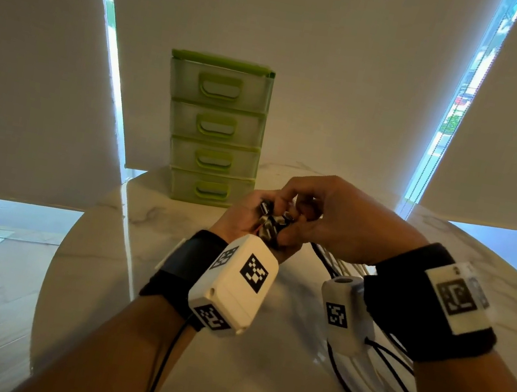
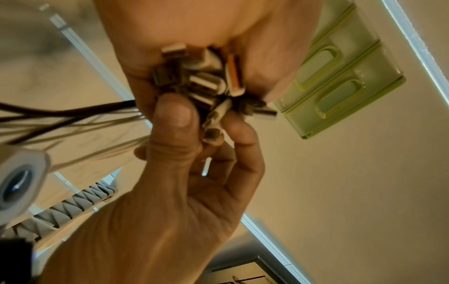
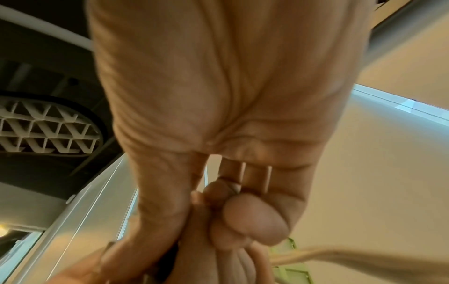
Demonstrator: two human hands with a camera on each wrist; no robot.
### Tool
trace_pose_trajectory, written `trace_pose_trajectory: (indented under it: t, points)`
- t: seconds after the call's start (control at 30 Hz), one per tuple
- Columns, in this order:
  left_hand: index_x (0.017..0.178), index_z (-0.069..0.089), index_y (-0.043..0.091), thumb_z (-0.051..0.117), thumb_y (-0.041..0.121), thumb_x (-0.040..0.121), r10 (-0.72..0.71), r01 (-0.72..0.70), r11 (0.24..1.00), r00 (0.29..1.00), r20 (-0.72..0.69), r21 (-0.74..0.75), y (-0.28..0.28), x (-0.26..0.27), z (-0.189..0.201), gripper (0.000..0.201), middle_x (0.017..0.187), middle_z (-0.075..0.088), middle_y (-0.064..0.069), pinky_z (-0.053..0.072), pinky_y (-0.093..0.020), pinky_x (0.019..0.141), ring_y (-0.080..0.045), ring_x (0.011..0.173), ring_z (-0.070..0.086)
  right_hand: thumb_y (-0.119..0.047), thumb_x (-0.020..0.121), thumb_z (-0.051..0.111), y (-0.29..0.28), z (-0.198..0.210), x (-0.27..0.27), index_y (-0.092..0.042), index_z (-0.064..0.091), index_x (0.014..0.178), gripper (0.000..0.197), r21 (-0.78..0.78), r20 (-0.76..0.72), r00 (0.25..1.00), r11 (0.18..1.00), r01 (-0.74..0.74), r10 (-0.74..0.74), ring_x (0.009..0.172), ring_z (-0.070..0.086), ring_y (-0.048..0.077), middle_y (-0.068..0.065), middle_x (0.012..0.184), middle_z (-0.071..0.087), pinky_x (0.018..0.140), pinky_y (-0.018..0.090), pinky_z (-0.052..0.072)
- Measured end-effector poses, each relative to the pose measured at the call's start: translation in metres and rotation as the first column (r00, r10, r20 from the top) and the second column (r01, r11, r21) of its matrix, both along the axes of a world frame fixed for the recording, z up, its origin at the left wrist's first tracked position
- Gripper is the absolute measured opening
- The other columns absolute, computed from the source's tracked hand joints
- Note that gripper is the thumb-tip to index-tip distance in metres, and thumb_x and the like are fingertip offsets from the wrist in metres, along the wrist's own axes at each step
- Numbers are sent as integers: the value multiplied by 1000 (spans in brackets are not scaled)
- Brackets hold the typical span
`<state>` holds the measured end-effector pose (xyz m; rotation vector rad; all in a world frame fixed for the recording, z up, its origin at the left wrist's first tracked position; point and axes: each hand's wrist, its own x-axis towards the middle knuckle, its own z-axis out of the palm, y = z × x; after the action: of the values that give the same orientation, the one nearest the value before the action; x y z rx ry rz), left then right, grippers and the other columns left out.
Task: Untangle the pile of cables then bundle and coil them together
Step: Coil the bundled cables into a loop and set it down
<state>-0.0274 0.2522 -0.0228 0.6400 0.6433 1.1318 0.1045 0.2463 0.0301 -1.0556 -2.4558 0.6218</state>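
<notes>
at frame centre, above the worktop (image 1: 220, 377), a cluster of cable plugs (image 2: 206, 84) is gripped by the curled left hand (image 1: 244, 214) and pinched by the right hand (image 1: 332, 218). plugs could slip loose if either grip eases, and the cables (image 1: 393, 362) trailing lower right might retangle.

head: above, looking down, mid-range; wrists: close, upward along palms; shared: green drawer unit (image 1: 215, 130)

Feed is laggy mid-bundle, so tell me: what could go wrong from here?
1. The left hand pinches a crowded cluster of cable plugs; one could slip out as the right hand works them.
2. The loose cables trail over the marble table and may retangle or snag the wrist cameras.
</notes>
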Motion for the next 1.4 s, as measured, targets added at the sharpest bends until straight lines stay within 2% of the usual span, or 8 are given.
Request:
trace_pose_trajectory:
  t: [0.23,0.33,0.5,0.7,0.9,1.13,1.3,1.4]
  points:
    - [46,69,12,42,1,85,12,-12,1000,1000,-19,8,1,-5,0,48,61,62,-3,43,-29,71,-17,70,54,-48,72,73,-9,11,1,-35,63,90,24,49,-58,998,999,5,-2,76,57,6,-13,78,57,69,24,45]
    - [49,71,8,50,6,77,6,-4,1000,999,50,-26,-6,0,2,35,68,64,-7,43,-31,76,-20,76,55,-41,76,75,-12,9,-8,-33,66,83,13,56,-82,996,998,28,-24,76,57,2,-14,78,61,66,19,43]
    - [51,71,3,50,15,65,8,-6,999,999,49,-40,-2,-2,5,27,66,63,-9,42,-29,74,-19,76,55,-29,76,79,-3,-2,-12,-32,65,76,14,50,-117,991,996,75,-68,59,51,-7,-24,59,56,60,15,36]
    - [71,66,5,61,25,71,23,-16,996,997,79,-89,6,-7,3,20,82,52,-2,46,-25,74,-11,77,52,-25,67,86,-9,1,-3,-40,59,98,43,-35,-62,998,999,-31,29,80,54,-9,-21,91,55,67,7,41]
    - [47,70,11,45,24,83,77,-76,996,997,18,-52,1,-2,-1,45,57,65,-2,51,-26,64,-13,56,66,-27,74,80,-5,-8,-10,-33,63,99,31,78,-100,994,996,53,-45,88,51,2,-16,99,55,75,18,39]
    - [52,73,9,39,17,96,68,-68,998,997,-29,-5,2,-6,-5,56,78,61,-9,45,-30,76,-19,78,58,-36,78,75,-6,-5,-12,-32,65,83,12,34,-162,985,997,64,-58,71,53,-1,-17,73,57,67,16,40]
    - [56,75,8,50,17,84,60,-60,998,998,10,-35,0,-8,-4,38,80,65,-8,47,-31,83,-19,82,60,-34,79,75,-8,-9,-12,-32,66,88,13,86,-155,987,994,63,-49,79,51,-1,-18,82,55,69,15,36]
    - [63,73,10,45,15,92,69,-70,998,997,-23,-6,0,-5,2,41,61,64,-2,52,-25,63,-12,64,62,-35,82,71,-8,-5,-1,-32,65,102,21,30,-185,982,999,31,-25,80,54,0,-17,83,54,73,16,40]
